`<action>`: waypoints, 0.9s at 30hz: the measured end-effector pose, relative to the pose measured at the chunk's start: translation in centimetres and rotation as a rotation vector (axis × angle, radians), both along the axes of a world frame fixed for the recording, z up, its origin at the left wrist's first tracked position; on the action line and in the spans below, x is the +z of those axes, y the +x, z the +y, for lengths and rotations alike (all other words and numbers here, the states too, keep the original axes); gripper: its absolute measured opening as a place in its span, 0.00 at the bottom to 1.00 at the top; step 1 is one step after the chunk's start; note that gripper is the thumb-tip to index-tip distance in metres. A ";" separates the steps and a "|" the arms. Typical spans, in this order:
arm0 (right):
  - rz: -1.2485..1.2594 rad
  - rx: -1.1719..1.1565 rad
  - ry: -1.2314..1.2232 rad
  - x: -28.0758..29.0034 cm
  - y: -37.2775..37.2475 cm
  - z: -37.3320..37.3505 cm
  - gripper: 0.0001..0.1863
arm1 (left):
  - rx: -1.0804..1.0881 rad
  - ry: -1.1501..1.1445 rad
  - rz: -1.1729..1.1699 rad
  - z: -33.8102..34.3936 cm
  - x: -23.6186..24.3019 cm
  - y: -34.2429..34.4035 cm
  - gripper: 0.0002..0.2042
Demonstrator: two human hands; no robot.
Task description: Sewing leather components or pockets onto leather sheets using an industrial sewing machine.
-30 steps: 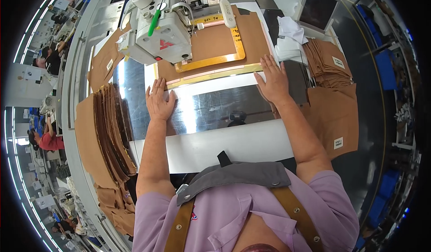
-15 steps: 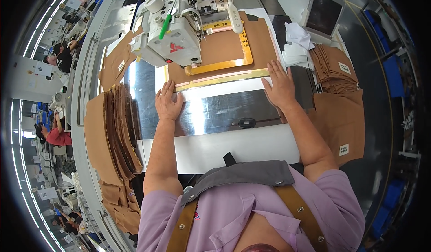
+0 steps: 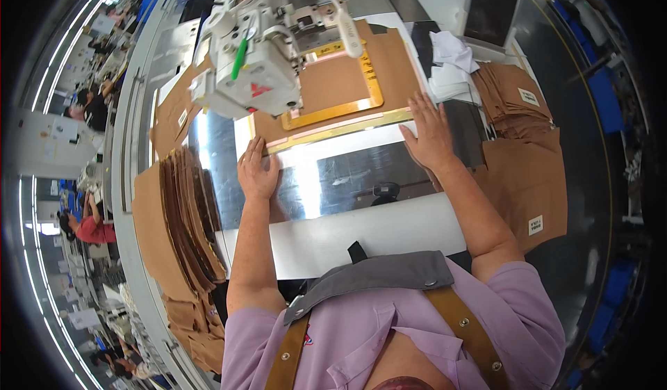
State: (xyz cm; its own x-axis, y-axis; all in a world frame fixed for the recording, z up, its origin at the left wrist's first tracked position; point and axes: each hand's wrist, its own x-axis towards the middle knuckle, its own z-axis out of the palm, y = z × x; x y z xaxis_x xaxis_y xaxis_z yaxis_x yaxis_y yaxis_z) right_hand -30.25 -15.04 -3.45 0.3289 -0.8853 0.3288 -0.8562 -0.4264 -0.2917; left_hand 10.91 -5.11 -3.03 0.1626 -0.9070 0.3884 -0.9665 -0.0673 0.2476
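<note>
My left hand (image 3: 257, 167) lies with fingers extended at the near left corner of a brown sheet (image 3: 399, 70) edged by a yellow-and-pink strip (image 3: 326, 129). At that sheet’s near right corner rests my right hand (image 3: 429, 134), fingers spread and flat. An orange rectangular frame (image 3: 331, 109) sits on the sheet, under the head of a white sewing machine (image 3: 257, 63) with a green tool on it. Beneath my hands is a shiny steel plate (image 3: 340, 174), with a white band (image 3: 347, 223) along the near side.
Stacked brown pieces lie left (image 3: 153, 230) and right (image 3: 507, 98), another brown piece (image 3: 521, 188) nearer right. White cloths (image 3: 451, 77) and a screen (image 3: 486, 14) are at back right. Blue bins (image 3: 604, 98) line the right. Co-workers (image 3: 94, 223) sit at machines on the left.
The camera’s view has shifted slightly, moving the scene in the picture. Both hands remain at the sheet’s near corners, with only slight change in the fingers.
</note>
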 end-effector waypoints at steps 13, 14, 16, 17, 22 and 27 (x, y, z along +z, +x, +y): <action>-0.165 -0.317 -0.370 5.0 -10.0 -5.0 0.14 | -0.054 -0.006 0.033 1.4 -0.5 1.0 0.22; -0.107 -0.418 -0.407 5.2 -11.5 -5.5 0.15 | -0.063 -0.006 0.038 1.3 -0.4 1.0 0.22; -0.016 -0.484 -0.359 7.5 -13.5 -5.0 0.16 | -0.046 -0.021 -0.027 1.3 0.1 0.9 0.22; 0.066 -0.534 -0.302 8.0 -14.3 -4.8 0.16 | -0.051 -0.031 -0.068 1.4 0.1 1.1 0.21; 0.041 -0.521 -0.106 7.0 -16.7 -4.4 0.17 | -0.072 -0.040 -0.034 2.7 0.1 -0.2 0.20; -0.035 -0.473 -0.102 6.3 -18.2 -4.4 0.17 | -0.140 -0.049 0.061 3.1 0.8 -2.7 0.17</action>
State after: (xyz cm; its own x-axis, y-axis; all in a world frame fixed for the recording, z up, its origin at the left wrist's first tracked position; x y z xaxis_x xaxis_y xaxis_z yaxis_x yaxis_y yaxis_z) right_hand -48.45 -19.42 2.88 -0.1151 -0.8978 0.4251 -0.9535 -0.0201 -0.3007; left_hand 8.26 -1.96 -2.20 0.0607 -0.9027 0.4259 -0.9486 0.0806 0.3060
